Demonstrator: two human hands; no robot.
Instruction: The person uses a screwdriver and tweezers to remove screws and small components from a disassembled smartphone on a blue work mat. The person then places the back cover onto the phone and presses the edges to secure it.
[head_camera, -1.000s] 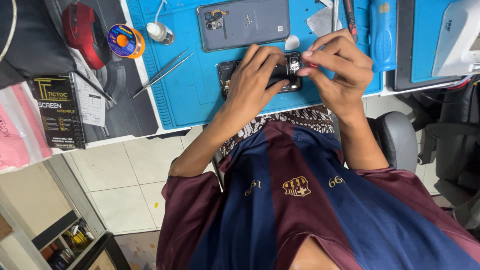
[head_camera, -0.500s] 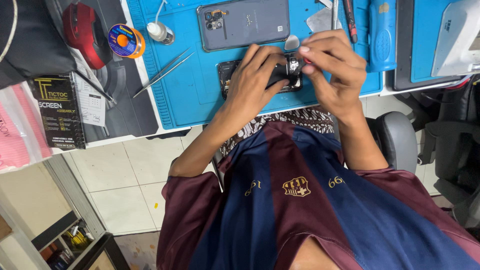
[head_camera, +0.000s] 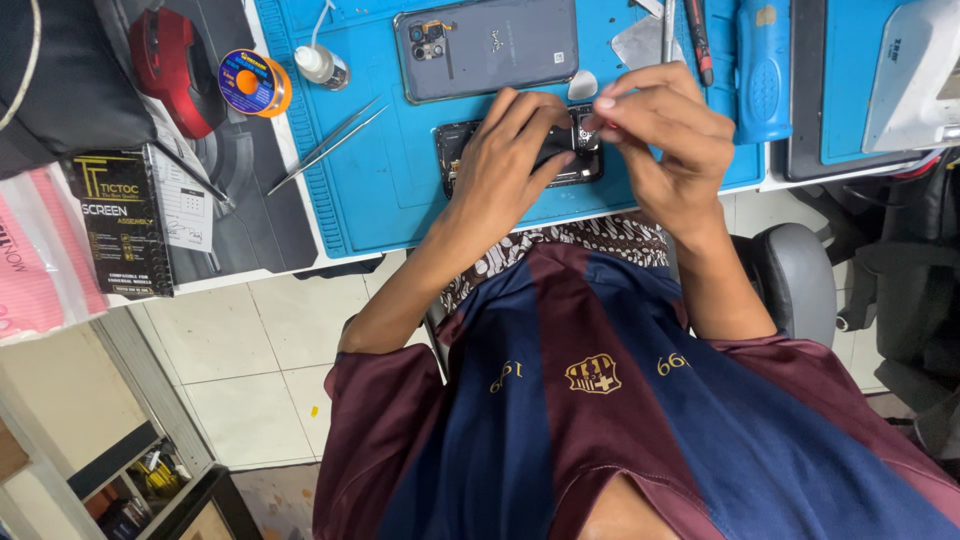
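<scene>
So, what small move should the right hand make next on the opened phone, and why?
Probably lift gently: the right hand pinches at one end of the opened phone, while the left hand pins it to the blue mat.

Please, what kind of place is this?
Most likely a phone repair workbench. A blue work mat holds an opened phone under both hands, its grey back cover lies apart, and metal tweezers and a solder spool sit nearby.

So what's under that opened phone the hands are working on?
The opened phone lies on a blue mat. The left hand covers its left part, so what lies right beneath there cannot be seen.
</scene>
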